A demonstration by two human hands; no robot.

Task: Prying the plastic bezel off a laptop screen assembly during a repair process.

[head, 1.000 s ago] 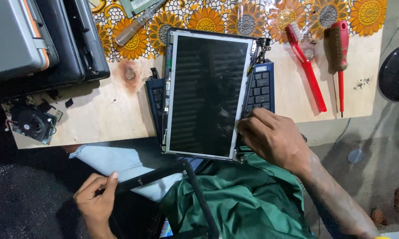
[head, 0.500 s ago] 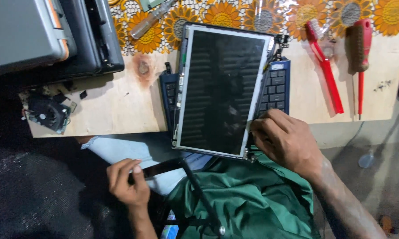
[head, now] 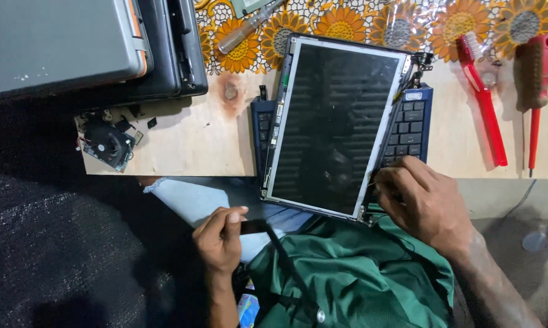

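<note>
A pale plywood worktop (head: 176, 146) sits partly under a sunflower-print cloth (head: 371, 21). On it lies a dark blue laptop base with keyboard (head: 410, 124), and a loose flat black screen panel in a silver frame (head: 331, 124) rests tilted across it. The right hand (head: 423, 200) grips the panel's lower right corner, fingers closed on it. The left hand (head: 222, 237), well apart, pinches a thin black strip (head: 255, 226) over a green garment (head: 353, 279). A red-handled screwdriver (head: 534, 91) and red toothbrush (head: 482, 97) lie to the right, and a small black fan (head: 108, 144) to the left.
</note>
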